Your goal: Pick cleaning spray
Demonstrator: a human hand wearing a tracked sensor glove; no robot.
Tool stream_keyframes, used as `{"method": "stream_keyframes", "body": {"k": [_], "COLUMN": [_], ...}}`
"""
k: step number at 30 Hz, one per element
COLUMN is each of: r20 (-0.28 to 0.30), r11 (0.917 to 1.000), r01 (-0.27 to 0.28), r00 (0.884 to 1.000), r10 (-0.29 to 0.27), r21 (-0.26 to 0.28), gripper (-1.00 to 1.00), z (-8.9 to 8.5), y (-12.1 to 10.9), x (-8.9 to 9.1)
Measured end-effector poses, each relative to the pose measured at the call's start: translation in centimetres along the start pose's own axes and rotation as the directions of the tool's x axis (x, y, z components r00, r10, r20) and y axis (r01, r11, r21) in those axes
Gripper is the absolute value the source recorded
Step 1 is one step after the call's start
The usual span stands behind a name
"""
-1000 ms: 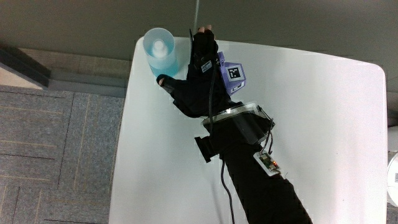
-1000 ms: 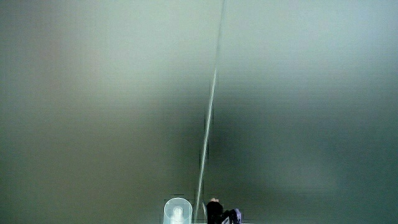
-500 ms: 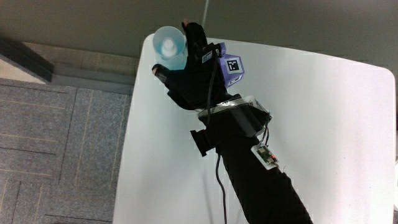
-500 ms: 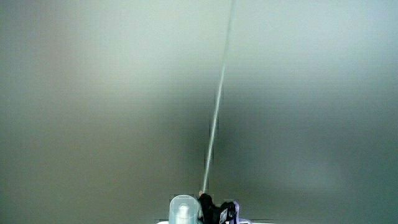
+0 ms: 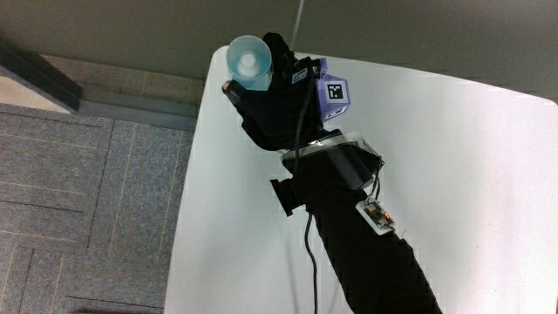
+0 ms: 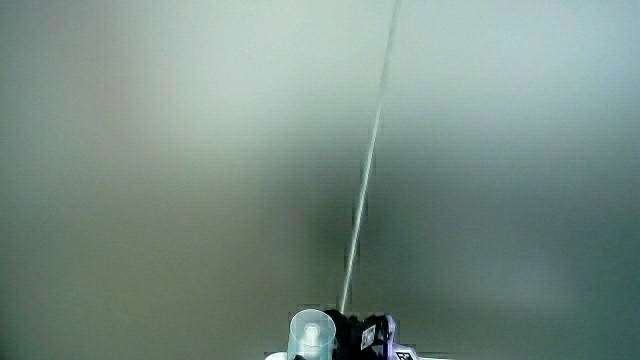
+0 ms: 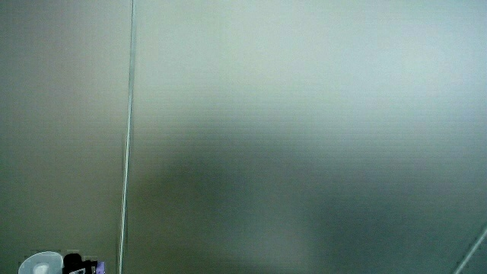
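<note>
Gripping the cleaning spray (image 5: 249, 61) at the white table (image 5: 453, 174) corner, the hand (image 5: 277, 109) is wrapping curled fingers around it; the bottle is sitting at the hand's eleven o'clock.

Light: even brightness is washing the white table (image 5: 453, 174).
Shadows: soft, falling toward seven o'clock.
Side views: hazy wall is filling both.

The hand (image 5: 277, 109) is out at the desk's corner, black glove curled tight, fingers (image 5: 237, 90) and thumb wrapped in a firm grasp. The patterned cube (image 5: 332, 93) sits up on its back. The forearm (image 5: 366, 253) stretches straight out from the person's side, wrist strapped; in both side views only the glove's top peeks in (image 6: 345, 330)
</note>
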Motion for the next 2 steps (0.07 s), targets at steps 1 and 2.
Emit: {"method": "stream_keyframes", "body": {"k": [1,2], "r20": [0.013,0.027], "r11": [0.9999,0.9999], "r01": [-0.015,-0.014], "r00": [1.0,1.0], "r10": [0.015,0.015], "r21": [0.003,-0.004], "gripper": [1.0,1.0], "z": [0.21,0.44], "y": [0.18,0.37], "x": [0.14,0.18]}}
